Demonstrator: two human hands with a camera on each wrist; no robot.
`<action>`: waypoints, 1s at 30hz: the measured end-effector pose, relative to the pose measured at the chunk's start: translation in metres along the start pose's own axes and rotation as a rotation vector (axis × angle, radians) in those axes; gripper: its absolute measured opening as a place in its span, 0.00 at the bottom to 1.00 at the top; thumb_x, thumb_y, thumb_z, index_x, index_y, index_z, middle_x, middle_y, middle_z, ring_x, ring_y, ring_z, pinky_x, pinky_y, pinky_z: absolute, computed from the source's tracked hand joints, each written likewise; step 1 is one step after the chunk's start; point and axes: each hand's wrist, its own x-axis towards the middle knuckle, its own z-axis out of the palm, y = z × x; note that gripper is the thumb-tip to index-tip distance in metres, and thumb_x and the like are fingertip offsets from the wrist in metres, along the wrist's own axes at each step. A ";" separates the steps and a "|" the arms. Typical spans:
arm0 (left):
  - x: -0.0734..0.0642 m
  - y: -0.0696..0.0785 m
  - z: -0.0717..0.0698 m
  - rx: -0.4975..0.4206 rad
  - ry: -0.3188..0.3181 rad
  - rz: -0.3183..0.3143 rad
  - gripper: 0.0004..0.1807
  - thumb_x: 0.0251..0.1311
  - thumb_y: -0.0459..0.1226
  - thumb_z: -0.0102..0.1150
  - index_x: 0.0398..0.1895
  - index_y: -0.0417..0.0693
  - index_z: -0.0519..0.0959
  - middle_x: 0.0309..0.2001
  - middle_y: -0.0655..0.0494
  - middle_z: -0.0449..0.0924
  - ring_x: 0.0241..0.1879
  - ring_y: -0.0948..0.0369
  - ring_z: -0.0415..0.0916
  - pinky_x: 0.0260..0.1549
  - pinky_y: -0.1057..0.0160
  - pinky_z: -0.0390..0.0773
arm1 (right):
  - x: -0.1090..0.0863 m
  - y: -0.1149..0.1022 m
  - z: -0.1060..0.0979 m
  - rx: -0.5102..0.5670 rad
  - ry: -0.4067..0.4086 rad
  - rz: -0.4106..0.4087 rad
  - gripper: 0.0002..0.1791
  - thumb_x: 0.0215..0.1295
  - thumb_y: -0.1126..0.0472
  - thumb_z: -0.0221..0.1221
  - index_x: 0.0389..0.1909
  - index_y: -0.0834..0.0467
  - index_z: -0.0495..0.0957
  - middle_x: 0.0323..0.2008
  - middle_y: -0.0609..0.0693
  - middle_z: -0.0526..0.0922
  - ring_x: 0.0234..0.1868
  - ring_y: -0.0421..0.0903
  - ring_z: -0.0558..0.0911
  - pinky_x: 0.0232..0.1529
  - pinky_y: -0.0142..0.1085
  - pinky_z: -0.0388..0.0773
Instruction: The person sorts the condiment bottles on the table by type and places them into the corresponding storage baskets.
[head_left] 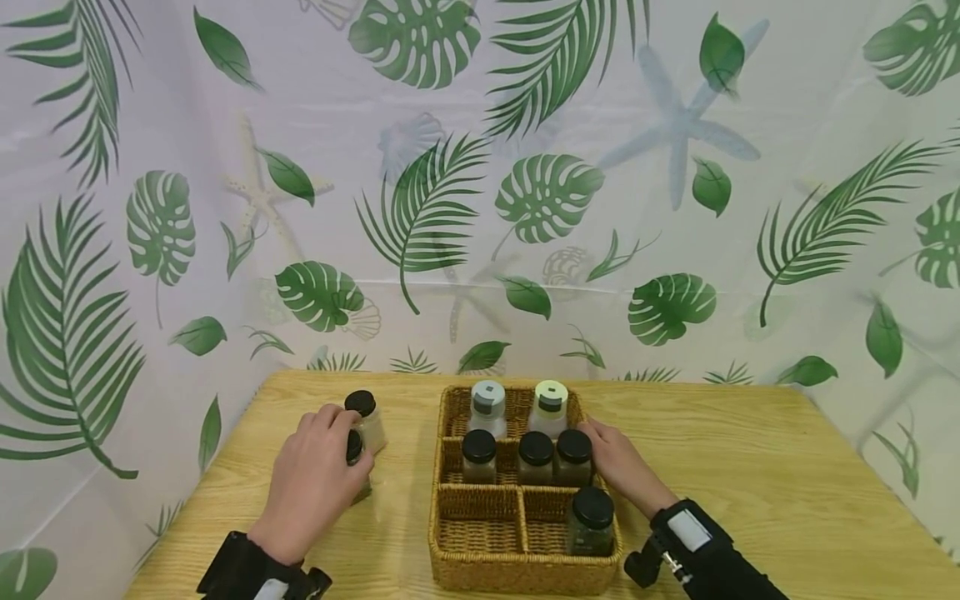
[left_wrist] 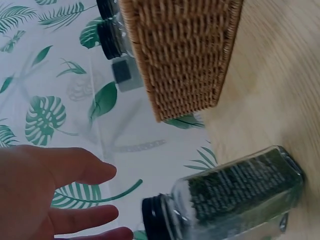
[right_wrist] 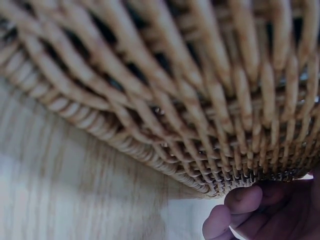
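Note:
My left hand (head_left: 322,475) reaches over a spice jar (left_wrist: 235,195) with a black lid that stands on the table left of the basket. In the left wrist view the thumb and fingers are spread, with a gap between them and the lid. Just behind it stands another black-lidded jar (head_left: 371,425), partly covered by the hand in the head view. My right hand (head_left: 626,467) holds the right side of the wicker basket (head_left: 525,575) near its back, fingertips at the woven wall in the right wrist view.
In the basket's back compartment stand a white-lidded jar (head_left: 488,404) and a pale yellow-lidded jar (head_left: 551,404). Three black-lidded jars (head_left: 536,454) sit in the middle row, and one larger jar (head_left: 591,521) at front right. A leaf-printed sheet (head_left: 465,208) hangs behind the wooden table (head_left: 720,450).

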 end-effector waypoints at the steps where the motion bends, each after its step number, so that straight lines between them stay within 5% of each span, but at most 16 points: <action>1: 0.000 -0.002 0.001 0.003 -0.006 -0.003 0.23 0.51 0.41 0.66 0.48 0.37 0.79 0.46 0.42 0.76 0.42 0.48 0.71 0.33 0.47 0.78 | 0.000 0.000 0.000 0.005 0.000 0.008 0.31 0.78 0.51 0.36 0.69 0.70 0.56 0.35 0.65 0.78 0.12 0.43 0.59 0.23 0.40 0.68; 5: -0.001 -0.006 0.006 0.015 -0.029 -0.015 0.22 0.51 0.40 0.67 0.48 0.38 0.79 0.46 0.41 0.76 0.44 0.47 0.72 0.30 0.48 0.80 | -0.002 -0.002 0.000 0.018 0.000 0.026 0.31 0.78 0.50 0.37 0.69 0.69 0.56 0.24 0.56 0.71 0.10 0.42 0.57 0.18 0.38 0.65; 10: -0.001 -0.010 0.010 0.023 -0.031 -0.017 0.21 0.50 0.38 0.67 0.48 0.37 0.80 0.46 0.40 0.77 0.45 0.46 0.71 0.29 0.47 0.82 | -0.003 -0.004 -0.001 0.014 0.002 0.022 0.30 0.78 0.50 0.36 0.69 0.69 0.58 0.44 0.67 0.76 0.15 0.43 0.63 0.27 0.40 0.69; 15: -0.001 -0.013 0.013 0.008 -0.024 -0.016 0.19 0.48 0.36 0.68 0.44 0.36 0.82 0.44 0.41 0.76 0.45 0.47 0.71 0.28 0.47 0.82 | -0.004 -0.006 -0.002 0.009 -0.013 0.008 0.31 0.78 0.49 0.36 0.68 0.71 0.57 0.62 0.73 0.65 0.21 0.45 0.68 0.31 0.41 0.69; 22: -0.001 -0.013 0.014 -0.033 -0.063 -0.046 0.19 0.48 0.35 0.68 0.44 0.37 0.82 0.43 0.41 0.76 0.42 0.47 0.73 0.29 0.47 0.82 | -0.004 -0.002 -0.003 0.028 -0.006 0.012 0.28 0.78 0.49 0.36 0.59 0.66 0.73 0.62 0.73 0.64 0.13 0.44 0.58 0.20 0.38 0.64; 30: -0.003 -0.012 0.017 -0.047 -0.064 -0.041 0.20 0.46 0.34 0.68 0.45 0.38 0.81 0.41 0.42 0.80 0.43 0.48 0.74 0.31 0.46 0.81 | -0.003 -0.002 -0.003 -0.005 -0.007 0.013 0.28 0.79 0.50 0.35 0.58 0.66 0.74 0.68 0.69 0.55 0.20 0.48 0.67 0.31 0.42 0.68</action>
